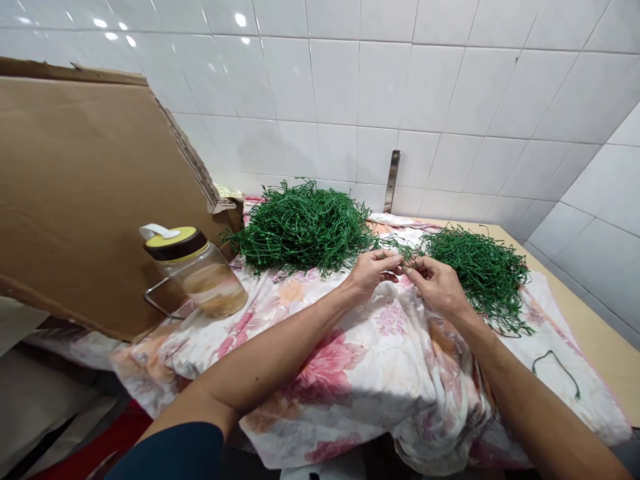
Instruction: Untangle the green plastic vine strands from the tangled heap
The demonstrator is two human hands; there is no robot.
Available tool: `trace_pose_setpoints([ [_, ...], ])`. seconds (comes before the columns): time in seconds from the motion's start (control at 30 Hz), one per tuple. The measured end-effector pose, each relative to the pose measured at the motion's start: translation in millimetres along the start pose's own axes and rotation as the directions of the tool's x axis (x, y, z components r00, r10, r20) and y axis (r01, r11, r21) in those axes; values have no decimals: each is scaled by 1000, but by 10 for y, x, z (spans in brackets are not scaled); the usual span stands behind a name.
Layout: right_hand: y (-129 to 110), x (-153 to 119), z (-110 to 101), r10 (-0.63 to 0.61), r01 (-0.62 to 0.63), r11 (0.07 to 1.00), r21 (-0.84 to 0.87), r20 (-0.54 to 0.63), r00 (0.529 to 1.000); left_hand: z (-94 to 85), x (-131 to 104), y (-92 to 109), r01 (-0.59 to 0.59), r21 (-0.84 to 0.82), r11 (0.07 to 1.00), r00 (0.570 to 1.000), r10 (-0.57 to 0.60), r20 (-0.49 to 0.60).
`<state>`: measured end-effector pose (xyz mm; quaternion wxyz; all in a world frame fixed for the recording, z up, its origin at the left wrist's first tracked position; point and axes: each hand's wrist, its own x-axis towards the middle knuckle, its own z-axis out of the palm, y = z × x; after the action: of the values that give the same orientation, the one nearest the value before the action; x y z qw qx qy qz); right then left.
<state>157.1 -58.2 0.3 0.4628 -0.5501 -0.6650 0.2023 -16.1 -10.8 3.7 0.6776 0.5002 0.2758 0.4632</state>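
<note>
My left hand (369, 272) and my right hand (436, 283) meet fingertip to fingertip over a floral cloth (350, 360), both pinching a thin green strand (403, 257). The strand runs from the smaller pile of green strands (480, 273), which lies just right of my right hand. A larger pile of the same green strands (303, 227) sits behind and left of my left hand. One loose green strand (557, 368) lies alone on the cloth at the right.
A plastic jar with a yellow lid (197, 270) lies tilted at the left, against a big sheet of cardboard (85, 193). White tiled walls (400, 87) close the back and right. A tan tabletop (595, 327) shows along the right edge.
</note>
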Motion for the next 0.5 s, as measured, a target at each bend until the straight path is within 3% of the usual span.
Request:
trace_pose_setpoints([
  [0.23, -6, 8, 5, 124, -120, 983, 140, -17, 992, -24, 14, -12, 19, -37, 999, 1000, -18, 16],
  [0.5, -59, 2, -10, 121, -127, 956, 265, 38, 992, -3, 5, -8, 13, -27, 1000, 1000, -13, 13],
])
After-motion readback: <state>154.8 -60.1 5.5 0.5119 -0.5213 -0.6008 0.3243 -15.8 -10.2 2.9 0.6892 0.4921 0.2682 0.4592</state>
